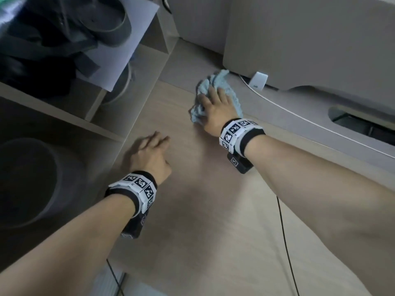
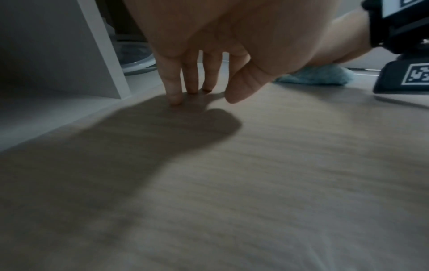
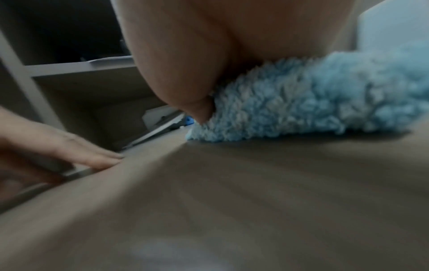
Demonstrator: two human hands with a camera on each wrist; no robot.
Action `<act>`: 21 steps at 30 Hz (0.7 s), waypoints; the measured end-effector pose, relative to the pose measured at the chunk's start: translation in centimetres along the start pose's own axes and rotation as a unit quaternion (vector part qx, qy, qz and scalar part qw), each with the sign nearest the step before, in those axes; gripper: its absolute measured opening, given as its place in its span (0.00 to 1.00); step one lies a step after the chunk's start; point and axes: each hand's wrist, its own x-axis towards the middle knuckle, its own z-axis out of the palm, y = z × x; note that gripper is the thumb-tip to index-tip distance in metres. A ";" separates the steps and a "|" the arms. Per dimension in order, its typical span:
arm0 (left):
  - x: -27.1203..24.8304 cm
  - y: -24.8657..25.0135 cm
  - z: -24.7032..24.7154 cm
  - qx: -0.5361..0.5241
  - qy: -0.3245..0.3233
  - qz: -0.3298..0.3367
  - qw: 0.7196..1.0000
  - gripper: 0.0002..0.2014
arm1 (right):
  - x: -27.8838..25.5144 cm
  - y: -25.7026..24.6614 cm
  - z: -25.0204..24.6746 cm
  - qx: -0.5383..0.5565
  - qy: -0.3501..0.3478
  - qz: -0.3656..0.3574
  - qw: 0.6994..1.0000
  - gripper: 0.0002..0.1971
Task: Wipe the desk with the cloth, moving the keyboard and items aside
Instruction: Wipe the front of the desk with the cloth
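A fluffy light-blue cloth [image 1: 226, 82] [image 2: 320, 77] [image 3: 313, 99] lies bunched on the pale wooden desk [image 1: 213, 221], far from me, close to a large grey panel. My right hand [image 1: 213, 99] lies palm-down on the cloth and presses it to the desk. Its thumb [image 3: 185, 82] digs into the cloth's left edge. My left hand [image 1: 158, 138] [image 2: 204, 95] holds nothing. Its straight fingertips [image 2: 176, 95] touch the desk beside the shelf unit's edge. No keyboard is in view.
A shelf unit [image 1: 70, 116] with dark bags and a round bowl borders the desk on the left. A grey panel [image 1: 310, 39], a small white block [image 1: 259, 81], a white cable [image 1: 299, 116] and a cable slot [image 1: 363, 122] lie at the back right. A thin black cable [image 1: 284, 242] crosses the near desk.
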 end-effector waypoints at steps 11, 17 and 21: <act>0.7 -1.6 0.2 0.012 -0.028 0.026 0.999 0.37 | 5.4 -0.1 -1.0 -0.013 0.016 -0.038 0.999 0.39; 0.5 -1.5 0.5 0.003 -0.024 0.026 0.999 0.38 | 8.1 -8.4 -1.0 -0.040 -0.017 -0.122 0.992 0.35; 0.3 -1.5 0.3 -0.007 -0.003 0.043 0.999 0.37 | 3.7 -6.1 0.7 -0.027 -0.067 -0.226 0.971 0.36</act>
